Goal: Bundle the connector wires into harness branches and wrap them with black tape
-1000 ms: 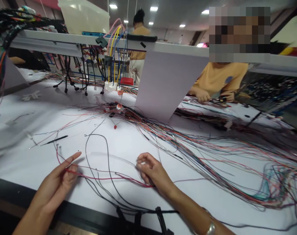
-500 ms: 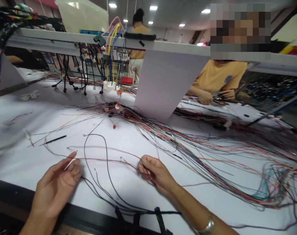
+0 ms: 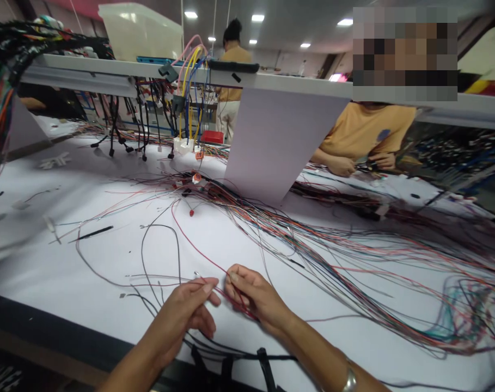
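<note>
My right hand (image 3: 247,294) is closed in a pinch on thin red wires (image 3: 198,249); one of them curves up toward the bundle and others trail below the fingers. Just left of it, my left hand (image 3: 194,310) is open, its fingers loosely bent and apart, with the thumb and forefinger at the wires' metal-tipped ends. Whether it touches them I cannot tell. Black wires (image 3: 177,234) loop on the white table (image 3: 108,316) beyond and under my left hand.
A long bundle of coloured wires (image 3: 312,256) runs across the table to the right. Black straps (image 3: 266,367) hold a black cable at the near edge. A white panel (image 3: 283,136) stands mid-table under a rail. A co-worker in a yellow shirt (image 3: 365,130) handles wires opposite.
My left hand has moved right, from the table's left side to beside my right hand. My right hand keeps its grip on the red wires, and one wire now curves away differently.
</note>
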Action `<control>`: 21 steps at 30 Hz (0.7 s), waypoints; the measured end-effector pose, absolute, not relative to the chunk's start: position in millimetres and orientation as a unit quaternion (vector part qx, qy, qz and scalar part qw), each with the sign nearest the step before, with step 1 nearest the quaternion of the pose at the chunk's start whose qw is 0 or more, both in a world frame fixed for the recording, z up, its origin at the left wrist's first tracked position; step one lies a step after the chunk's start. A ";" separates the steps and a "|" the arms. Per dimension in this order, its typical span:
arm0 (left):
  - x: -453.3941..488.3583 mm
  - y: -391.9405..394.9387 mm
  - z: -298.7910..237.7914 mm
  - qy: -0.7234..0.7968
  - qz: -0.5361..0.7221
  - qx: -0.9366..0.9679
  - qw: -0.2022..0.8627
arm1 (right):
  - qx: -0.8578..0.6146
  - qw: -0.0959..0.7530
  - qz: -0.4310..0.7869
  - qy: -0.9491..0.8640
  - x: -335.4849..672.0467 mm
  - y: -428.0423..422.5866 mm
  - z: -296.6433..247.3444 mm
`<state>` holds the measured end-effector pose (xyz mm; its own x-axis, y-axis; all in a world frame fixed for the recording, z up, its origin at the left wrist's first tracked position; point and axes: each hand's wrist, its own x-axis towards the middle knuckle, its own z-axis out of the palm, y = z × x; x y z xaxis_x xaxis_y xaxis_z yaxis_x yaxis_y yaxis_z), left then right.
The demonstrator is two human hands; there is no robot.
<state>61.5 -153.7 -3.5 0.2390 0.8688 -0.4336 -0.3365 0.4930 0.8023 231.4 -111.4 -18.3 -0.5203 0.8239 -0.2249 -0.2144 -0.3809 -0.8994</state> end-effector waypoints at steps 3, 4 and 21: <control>66.1 -152.7 -7.4 0.457 0.433 0.292 0.720 | -0.352 0.342 0.746 -0.449 231.9 -111.7 -19.7; 65.8 -154.2 -8.5 0.467 0.432 0.298 0.712 | -0.355 0.348 0.740 -0.452 232.3 -111.2 -20.3; 29.3 -206.4 2.7 0.531 0.388 0.306 0.689 | -0.364 0.264 0.568 -0.690 227.3 -134.6 -9.7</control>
